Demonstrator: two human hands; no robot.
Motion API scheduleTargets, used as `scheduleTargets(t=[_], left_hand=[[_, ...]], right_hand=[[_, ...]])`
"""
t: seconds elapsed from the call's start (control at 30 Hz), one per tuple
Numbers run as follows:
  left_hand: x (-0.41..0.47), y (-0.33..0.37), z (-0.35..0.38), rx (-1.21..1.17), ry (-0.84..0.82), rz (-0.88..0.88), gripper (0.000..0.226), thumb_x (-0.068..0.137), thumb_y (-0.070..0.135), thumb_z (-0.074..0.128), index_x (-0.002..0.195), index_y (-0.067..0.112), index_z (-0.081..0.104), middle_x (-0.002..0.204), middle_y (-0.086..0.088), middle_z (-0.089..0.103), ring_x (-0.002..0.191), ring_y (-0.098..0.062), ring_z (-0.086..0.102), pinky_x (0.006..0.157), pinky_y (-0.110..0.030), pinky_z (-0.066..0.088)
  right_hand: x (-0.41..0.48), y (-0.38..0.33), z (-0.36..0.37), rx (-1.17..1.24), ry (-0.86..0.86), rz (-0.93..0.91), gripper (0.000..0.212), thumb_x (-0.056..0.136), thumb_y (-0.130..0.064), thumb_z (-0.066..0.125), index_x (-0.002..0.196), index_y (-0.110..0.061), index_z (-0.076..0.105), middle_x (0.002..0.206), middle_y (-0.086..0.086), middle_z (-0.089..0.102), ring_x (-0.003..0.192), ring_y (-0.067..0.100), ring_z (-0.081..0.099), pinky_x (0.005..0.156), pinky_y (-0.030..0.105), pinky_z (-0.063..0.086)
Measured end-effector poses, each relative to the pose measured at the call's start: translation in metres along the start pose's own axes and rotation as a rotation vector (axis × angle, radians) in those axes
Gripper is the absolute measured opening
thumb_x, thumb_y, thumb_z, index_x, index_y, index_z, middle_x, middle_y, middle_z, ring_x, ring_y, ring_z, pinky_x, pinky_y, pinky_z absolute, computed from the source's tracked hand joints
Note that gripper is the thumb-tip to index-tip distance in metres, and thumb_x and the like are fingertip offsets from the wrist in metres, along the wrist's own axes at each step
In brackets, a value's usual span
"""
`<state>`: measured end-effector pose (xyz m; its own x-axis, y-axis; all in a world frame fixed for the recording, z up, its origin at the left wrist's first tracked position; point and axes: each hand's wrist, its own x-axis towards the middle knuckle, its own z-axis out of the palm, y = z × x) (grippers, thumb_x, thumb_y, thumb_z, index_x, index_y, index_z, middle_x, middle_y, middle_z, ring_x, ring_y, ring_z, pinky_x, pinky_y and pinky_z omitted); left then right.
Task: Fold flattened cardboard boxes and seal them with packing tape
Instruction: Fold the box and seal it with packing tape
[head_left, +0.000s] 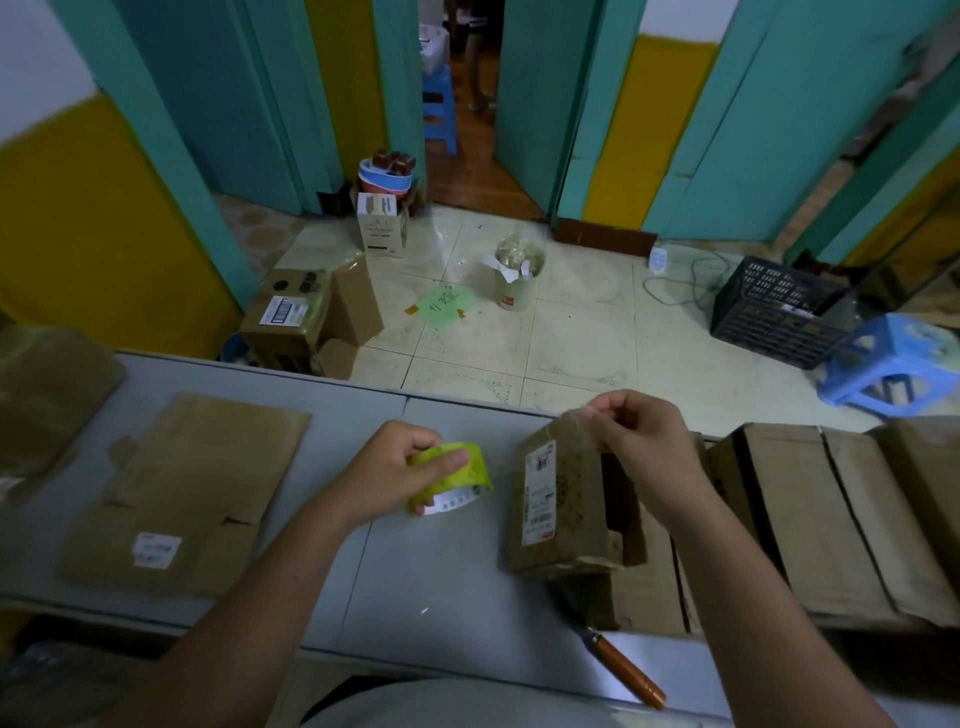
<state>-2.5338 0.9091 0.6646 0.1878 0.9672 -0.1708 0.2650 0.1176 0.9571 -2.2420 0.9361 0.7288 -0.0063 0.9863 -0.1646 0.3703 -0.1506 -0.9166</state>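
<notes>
Closest in, a tool with a smooth orange handle (631, 675) lies on the grey table (441, 571), its blade end tucked under the small cardboard box (566, 499). That box, brown and creased with white printed labels on its side, stands at the table's middle right, one flap open. Above its top edge the right hand (639, 447) pinches what looks like a thin clear tape strip (582, 431) between thumb and fingertips. Just left of the box, the left hand (395, 467) grips a yellow-green tape roll (449, 475), fingers curled over its rim. Flattened cardboard (182, 493) with a white sticker lies well to the left; a row of larger brown cartons (831, 519) crowds the right, touching the small box. Beyond, on pale tiles, sit a black slatted crate (774, 312) and a blue plastic stool (893, 369).
</notes>
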Motion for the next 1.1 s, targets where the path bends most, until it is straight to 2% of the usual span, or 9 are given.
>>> scheduleTargets(t=[0.1, 0.23, 0.37, 0.43, 0.53, 0.67, 0.83, 0.97, 1.1], left_hand=[[0.004, 0.006, 0.006, -0.093, -0.031, 0.051, 0.039, 0.090, 0.040, 0.078, 0.063, 0.017, 0.063, 0.055, -0.001, 0.047, 0.047, -0.015, 0.056, 0.044, -0.026, 0.049], [0.007, 0.009, 0.008, -0.161, -0.084, 0.086, 0.065, 0.082, 0.048, 0.079, 0.069, -0.009, 0.052, 0.054, -0.014, 0.050, 0.043, -0.018, 0.058, 0.042, -0.024, 0.046], [0.013, 0.004, 0.013, -0.051, -0.085, 0.068, 0.060, 0.082, 0.048, 0.078, 0.066, -0.004, 0.054, 0.055, -0.008, 0.046, 0.046, -0.019, 0.049, 0.043, -0.023, 0.039], [0.015, 0.000, 0.015, 0.025, -0.084, 0.037, 0.059, 0.086, 0.047, 0.078, 0.066, -0.003, 0.055, 0.056, -0.005, 0.045, 0.050, -0.018, 0.048, 0.047, -0.025, 0.037], [0.018, -0.006, 0.018, 0.129, -0.116, -0.015, 0.046, 0.095, 0.037, 0.078, 0.062, 0.012, 0.058, 0.054, -0.002, 0.046, 0.050, -0.016, 0.050, 0.049, -0.025, 0.040], [0.018, -0.011, 0.019, 0.295, -0.103, -0.055, 0.051, 0.091, 0.050, 0.078, 0.060, 0.020, 0.053, 0.054, 0.001, 0.040, 0.047, -0.014, 0.050, 0.049, -0.027, 0.042], [0.013, -0.009, 0.016, 0.265, -0.107, -0.053, 0.049, 0.095, 0.045, 0.076, 0.060, 0.019, 0.053, 0.053, 0.002, 0.044, 0.048, -0.013, 0.053, 0.048, -0.024, 0.044], [0.009, -0.015, 0.021, 0.228, -0.100, -0.036, 0.046, 0.098, 0.043, 0.073, 0.064, 0.017, 0.056, 0.056, 0.003, 0.045, 0.052, -0.008, 0.051, 0.052, -0.022, 0.041], [0.000, -0.031, 0.027, 0.145, -0.140, -0.062, 0.043, 0.096, 0.052, 0.071, 0.068, 0.020, 0.062, 0.060, 0.006, 0.051, 0.057, -0.007, 0.052, 0.055, -0.025, 0.039]], right_hand=[[-0.001, 0.010, -0.005, 0.073, 0.010, 0.044, 0.016, 0.097, -0.027, 0.070, 0.095, -0.011, 0.072, 0.088, 0.005, 0.076, 0.086, 0.023, 0.075, 0.085, 0.047, 0.063], [-0.003, 0.020, -0.011, 0.136, 0.044, 0.064, 0.015, 0.097, -0.021, 0.070, 0.096, -0.006, 0.071, 0.091, 0.018, 0.072, 0.082, 0.025, 0.067, 0.086, 0.048, 0.059], [-0.005, 0.024, -0.020, 0.121, 0.047, 0.023, 0.010, 0.096, -0.021, 0.071, 0.095, -0.011, 0.073, 0.082, 0.007, 0.071, 0.077, 0.017, 0.065, 0.077, 0.034, 0.056], [-0.007, 0.025, -0.020, 0.069, 0.047, -0.013, 0.009, 0.095, -0.021, 0.073, 0.093, -0.013, 0.074, 0.080, 0.002, 0.071, 0.077, 0.015, 0.067, 0.077, 0.032, 0.058], [-0.012, 0.022, -0.018, 0.027, 0.036, -0.054, 0.007, 0.095, -0.019, 0.073, 0.093, -0.013, 0.074, 0.084, 0.001, 0.075, 0.082, 0.015, 0.073, 0.077, 0.030, 0.061], [-0.016, 0.017, -0.026, -0.009, 0.043, -0.084, 0.004, 0.095, -0.014, 0.071, 0.093, -0.013, 0.074, 0.084, 0.001, 0.076, 0.079, 0.011, 0.074, 0.073, 0.023, 0.059], [-0.010, 0.015, -0.029, -0.059, 0.034, -0.048, 0.004, 0.095, -0.019, 0.072, 0.093, -0.016, 0.074, 0.083, 0.001, 0.075, 0.079, 0.011, 0.072, 0.077, 0.029, 0.061], [-0.005, 0.007, -0.031, -0.066, 0.043, -0.088, 0.003, 0.095, -0.020, 0.074, 0.094, -0.017, 0.074, 0.086, 0.001, 0.074, 0.082, 0.016, 0.072, 0.082, 0.037, 0.062], [-0.001, -0.012, -0.026, -0.098, -0.030, -0.177, 0.003, 0.094, -0.021, 0.075, 0.091, -0.020, 0.073, 0.084, 0.000, 0.072, 0.080, 0.019, 0.069, 0.075, 0.032, 0.059]])
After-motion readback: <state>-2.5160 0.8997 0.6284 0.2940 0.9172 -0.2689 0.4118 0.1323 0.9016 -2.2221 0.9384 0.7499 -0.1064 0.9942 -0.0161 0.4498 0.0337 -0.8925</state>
